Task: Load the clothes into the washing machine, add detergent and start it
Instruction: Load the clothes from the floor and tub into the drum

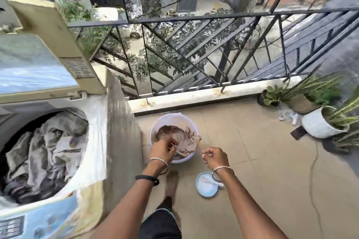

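The 2 forearms point(136, 200) reach up from the bottom of the frame. The left grip point(162, 150) curls its fingers round clothes point(180, 139) in the white bucket point(171, 115) at centre. The right grip point(214, 157) is curled just beside the bucket; whether it holds anything I cannot tell. The washing machine point(97, 132), lower left, stands open and part loaded. A garment trailing low on the lift could likely sweep the detergent bowl point(202, 193) and spill it.

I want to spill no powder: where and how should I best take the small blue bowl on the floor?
Probably pinch the blue bowl at its near-left rim, coming from above: it sits upright and shallow, and the spoon handle overhangs the right rim. Keep it level.
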